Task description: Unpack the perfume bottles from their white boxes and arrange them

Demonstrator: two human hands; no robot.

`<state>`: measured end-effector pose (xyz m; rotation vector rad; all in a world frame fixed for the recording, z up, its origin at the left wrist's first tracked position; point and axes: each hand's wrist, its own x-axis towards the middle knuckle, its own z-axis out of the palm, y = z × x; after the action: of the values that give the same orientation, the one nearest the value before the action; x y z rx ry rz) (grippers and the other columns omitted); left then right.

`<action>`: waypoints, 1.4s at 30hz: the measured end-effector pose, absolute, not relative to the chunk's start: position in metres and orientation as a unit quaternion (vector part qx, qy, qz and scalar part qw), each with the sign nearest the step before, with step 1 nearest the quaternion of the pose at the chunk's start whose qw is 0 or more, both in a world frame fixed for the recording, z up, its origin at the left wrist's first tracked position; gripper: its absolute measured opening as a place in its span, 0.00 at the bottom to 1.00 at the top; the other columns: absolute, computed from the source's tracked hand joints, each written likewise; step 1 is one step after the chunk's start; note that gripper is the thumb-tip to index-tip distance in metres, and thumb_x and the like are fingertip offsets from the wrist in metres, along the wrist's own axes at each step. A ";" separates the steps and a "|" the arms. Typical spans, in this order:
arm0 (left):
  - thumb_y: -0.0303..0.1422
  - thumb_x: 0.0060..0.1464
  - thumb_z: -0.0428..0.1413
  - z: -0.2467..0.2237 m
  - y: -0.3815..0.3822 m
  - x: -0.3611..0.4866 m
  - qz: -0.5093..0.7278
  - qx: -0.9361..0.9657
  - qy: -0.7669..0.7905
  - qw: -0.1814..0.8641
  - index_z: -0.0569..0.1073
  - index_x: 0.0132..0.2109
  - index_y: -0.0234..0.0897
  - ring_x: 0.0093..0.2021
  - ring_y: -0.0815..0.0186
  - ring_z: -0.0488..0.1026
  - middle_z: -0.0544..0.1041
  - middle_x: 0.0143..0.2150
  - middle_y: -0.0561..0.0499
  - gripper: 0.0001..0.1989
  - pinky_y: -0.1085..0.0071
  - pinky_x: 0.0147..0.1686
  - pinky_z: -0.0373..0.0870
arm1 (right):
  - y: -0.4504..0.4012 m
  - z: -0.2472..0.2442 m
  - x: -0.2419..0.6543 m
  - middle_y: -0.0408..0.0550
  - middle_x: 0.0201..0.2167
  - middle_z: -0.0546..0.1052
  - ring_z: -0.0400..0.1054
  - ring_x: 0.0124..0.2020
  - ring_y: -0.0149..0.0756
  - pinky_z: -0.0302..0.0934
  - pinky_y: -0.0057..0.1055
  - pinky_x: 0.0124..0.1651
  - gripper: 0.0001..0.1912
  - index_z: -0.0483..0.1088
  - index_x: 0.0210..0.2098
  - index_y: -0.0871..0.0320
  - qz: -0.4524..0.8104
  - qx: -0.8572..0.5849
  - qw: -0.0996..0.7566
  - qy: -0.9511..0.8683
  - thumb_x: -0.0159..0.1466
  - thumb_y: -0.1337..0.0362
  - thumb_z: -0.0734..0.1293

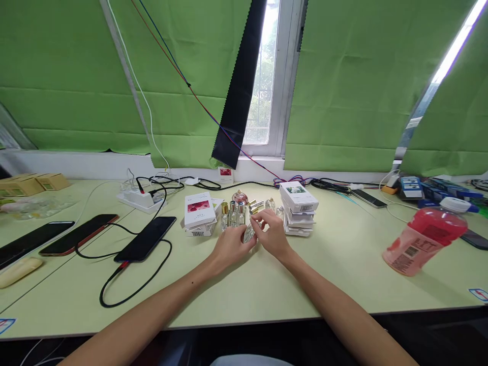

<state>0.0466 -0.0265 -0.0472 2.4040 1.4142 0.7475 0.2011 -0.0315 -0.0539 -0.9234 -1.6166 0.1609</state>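
Observation:
My left hand (233, 245) is closed around a small clear glass bottle (248, 234) just above the table. Against the top of that same bottle, my right hand (271, 235) has its fingers pinched together. Behind my hands stand several small glass bottles (233, 214) with gold and silver caps, and a rounder pinkish bottle (240, 197). A white box with a red picture (199, 209) lies on another box to the left. On the right is a stack of white boxes (299, 198), the top one showing a green picture.
Three phones, one a black phone (145, 239) with a cable, lie at the left near a power strip (140, 199). A pink drink bottle (425, 236) leans at the right. Cables (244, 183) run along the table's back edge.

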 end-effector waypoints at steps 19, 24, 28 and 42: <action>0.45 0.58 0.51 -0.046 -0.027 0.047 0.260 0.824 0.485 0.133 0.60 0.24 0.40 0.21 0.69 0.56 0.63 0.19 0.55 0.20 0.67 0.25 0.46 | -0.027 -0.056 0.203 0.47 0.30 0.72 0.67 0.35 0.36 0.65 0.31 0.33 0.09 0.69 0.30 0.55 0.113 -0.384 0.593 -0.699 0.67 0.64 0.65; 0.44 0.57 0.51 -0.049 -0.025 0.048 0.261 0.823 0.490 0.120 0.58 0.24 0.40 0.21 0.69 0.56 0.63 0.19 0.55 0.19 0.67 0.25 0.46 | -0.027 -0.055 0.203 0.48 0.31 0.71 0.66 0.36 0.37 0.64 0.31 0.32 0.10 0.69 0.30 0.54 0.096 -0.377 0.585 -0.711 0.68 0.64 0.63; 0.45 0.58 0.51 -0.049 -0.025 0.048 0.262 0.826 0.485 0.120 0.57 0.24 0.40 0.21 0.69 0.58 0.64 0.19 0.55 0.20 0.68 0.25 0.47 | -0.027 -0.054 0.203 0.46 0.30 0.72 0.67 0.35 0.36 0.64 0.30 0.32 0.10 0.69 0.29 0.54 0.124 -0.376 0.595 -0.700 0.68 0.63 0.64; 0.42 0.57 0.51 -0.045 -0.026 0.049 0.251 0.824 0.492 0.124 0.55 0.24 0.41 0.21 0.70 0.56 0.61 0.19 0.56 0.19 0.67 0.25 0.47 | -0.025 -0.053 0.203 0.47 0.31 0.72 0.66 0.35 0.36 0.64 0.30 0.31 0.09 0.69 0.30 0.55 0.128 -0.357 0.603 -0.702 0.67 0.62 0.64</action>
<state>0.0487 -0.0261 -0.0454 2.4021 1.4348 0.7321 0.2034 -0.0251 -0.0530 -0.8273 -1.6257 0.2967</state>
